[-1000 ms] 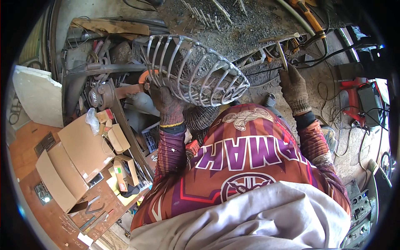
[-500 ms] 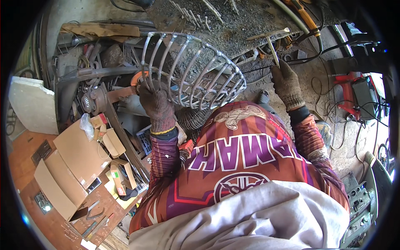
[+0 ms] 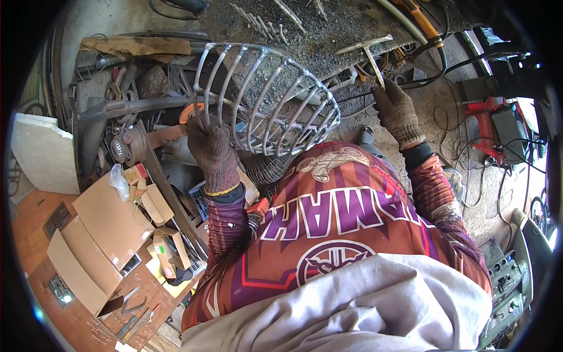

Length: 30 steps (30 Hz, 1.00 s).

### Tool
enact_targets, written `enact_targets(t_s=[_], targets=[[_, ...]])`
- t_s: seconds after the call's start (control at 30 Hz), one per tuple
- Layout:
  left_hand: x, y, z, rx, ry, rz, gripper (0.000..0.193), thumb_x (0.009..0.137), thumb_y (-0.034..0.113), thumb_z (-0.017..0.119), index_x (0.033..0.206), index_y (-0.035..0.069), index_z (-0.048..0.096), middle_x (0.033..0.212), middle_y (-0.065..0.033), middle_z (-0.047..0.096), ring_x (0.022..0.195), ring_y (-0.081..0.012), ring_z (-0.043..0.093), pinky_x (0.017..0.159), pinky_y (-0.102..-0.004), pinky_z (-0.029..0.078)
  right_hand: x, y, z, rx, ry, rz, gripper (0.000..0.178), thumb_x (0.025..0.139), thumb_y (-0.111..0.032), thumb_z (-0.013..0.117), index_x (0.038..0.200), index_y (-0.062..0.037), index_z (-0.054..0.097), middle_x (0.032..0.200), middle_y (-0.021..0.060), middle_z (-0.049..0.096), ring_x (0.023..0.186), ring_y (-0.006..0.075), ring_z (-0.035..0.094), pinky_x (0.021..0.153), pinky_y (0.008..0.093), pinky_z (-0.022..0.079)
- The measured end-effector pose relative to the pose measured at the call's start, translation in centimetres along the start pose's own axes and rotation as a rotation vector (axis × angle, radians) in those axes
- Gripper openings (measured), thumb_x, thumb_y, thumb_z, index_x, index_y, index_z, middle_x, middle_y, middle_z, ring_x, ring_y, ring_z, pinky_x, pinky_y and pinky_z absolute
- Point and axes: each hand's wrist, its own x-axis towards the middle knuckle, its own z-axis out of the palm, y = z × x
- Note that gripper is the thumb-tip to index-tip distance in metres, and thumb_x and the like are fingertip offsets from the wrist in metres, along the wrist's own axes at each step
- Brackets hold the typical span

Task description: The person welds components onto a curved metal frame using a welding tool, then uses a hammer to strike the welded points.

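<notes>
Two gloved hands are in work. My left hand [image 3: 212, 154] is clenched around the bars of a bowl-shaped metal rod cage [image 3: 267, 97], gripping it at its lower left side, near the narrower end. The cage is held up off the ground, tilted, in front of the chest and over the scrap pile [image 3: 135, 111]. My right hand [image 3: 397, 111] is closed on the handle of a chipping hammer [image 3: 370, 54], whose head points up and away, clear of the cage.

I judge the cage rigid and fairly heavy for one hand: welded steel rods, no give, unlikely to deform. The bars look rough with scale, so the knit gloves should hold without slipping. Best purchase is where two bars meet a ring, as the left hand has it now; the wide open rim would lever hard against the wrist.

Flattened cardboard boxes [image 3: 102, 226] lie at lower left; a red welding machine [image 3: 498, 132] and cables [image 3: 463, 158] sit at right.
</notes>
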Motion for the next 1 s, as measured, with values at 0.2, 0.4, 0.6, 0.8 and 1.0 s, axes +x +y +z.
enact_targets(t_s=[0.2, 0.4, 0.6, 0.8, 1.0], targets=[[0.2, 0.3, -1.0, -0.084, -0.106, 0.001, 0.045, 0.089, 0.039, 0.062, 0.115, 0.002, 0.057, 0.107, -0.0108, 0.065, 0.085, -0.0173, 0.065, 0.069, -0.0272, 0.052, 0.6, 0.1, -0.3, -0.098, -0.042, -0.027, 0.036, 0.095, -0.028, 0.059, 0.119, -0.0013, 0.059, 0.086, 0.0061, 0.065, 0.075, 0.0115, 0.057, 0.068, 0.0292, 0.047], [-0.6, 0.4, -1.3, -0.129, -0.149, -0.013, 0.048, 0.087, 0.041, 0.063, 0.116, 0.002, 0.057, 0.109, -0.0082, 0.063, 0.094, -0.0167, 0.063, 0.077, -0.0314, 0.052, 1.0, 0.5, -0.5, -0.151, -0.041, -0.116, 0.036, 0.095, -0.031, 0.059, 0.116, -0.0013, 0.059, 0.088, 0.0105, 0.065, 0.077, 0.0164, 0.06, 0.07, 0.0324, 0.048], [-0.5, 1.9, -1.1, 0.108, -0.115, -0.05, 0.036, 0.088, 0.025, 0.064, 0.115, 0.002, 0.055, 0.089, -0.0052, 0.059, 0.073, -0.0139, 0.061, 0.061, -0.0274, 0.051, 1.4, 0.7, -0.3, -0.152, -0.039, -0.093, 0.036, 0.095, -0.033, 0.057, 0.116, -0.0031, 0.059, 0.09, 0.0152, 0.065, 0.079, 0.0232, 0.063, 0.071, 0.0356, 0.048], [-0.1, 1.7, -1.6, -0.024, -0.029, -0.025, 0.051, 0.088, 0.037, 0.067, 0.122, 0.002, 0.052, 0.085, -0.0052, 0.059, 0.069, -0.0146, 0.061, 0.057, -0.025, 0.052, 1.2, 0.5, -0.4, -0.157, -0.044, -0.067, 0.035, 0.095, -0.033, 0.057, 0.113, -0.0034, 0.059, 0.087, 0.0148, 0.064, 0.074, 0.023, 0.059, 0.069, 0.0361, 0.048], [-0.8, 6.0, 0.4, -0.301, 0.074, -0.271, 0.057, 0.085, 0.043, 0.07, 0.121, 0.002, 0.053, 0.09, -0.0061, 0.06, 0.074, -0.0143, 0.061, 0.058, -0.0242, 0.05, 1.4, 0.9, -0.6, -0.185, -0.052, -0.126, 0.034, 0.096, -0.033, 0.056, 0.11, -0.0032, 0.059, 0.086, 0.0162, 0.062, 0.076, 0.0255, 0.059, 0.071, 0.0369, 0.047]])
